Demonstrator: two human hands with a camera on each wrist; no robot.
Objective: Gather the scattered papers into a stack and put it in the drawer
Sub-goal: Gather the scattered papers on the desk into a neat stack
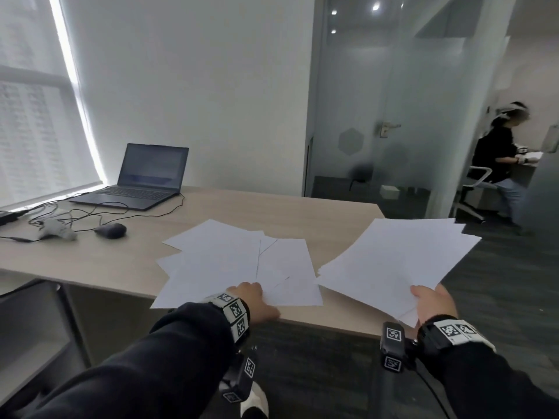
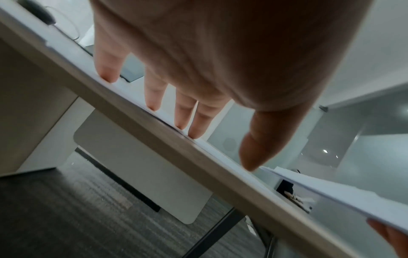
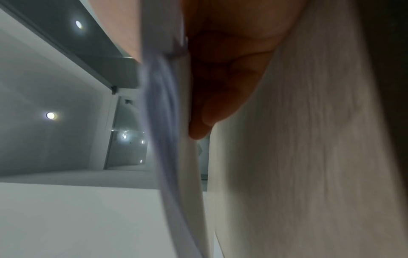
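Observation:
Several white sheets lie fanned and overlapping on the wooden desk, reaching its near edge. My left hand rests flat on their near edge. In the left wrist view its straight fingers touch the paper edge at the desk rim. My right hand grips the near corner of a loose stack of papers, held just off the desk's right end. The right wrist view shows the stack's edges pinched between the fingers and the thumb. No drawer is clearly in view.
An open laptop, a dark mouse, cables and a white gadget sit at the desk's far left. A grey cabinet stands under the desk's left side. Beyond a glass partition, a person sits at another desk.

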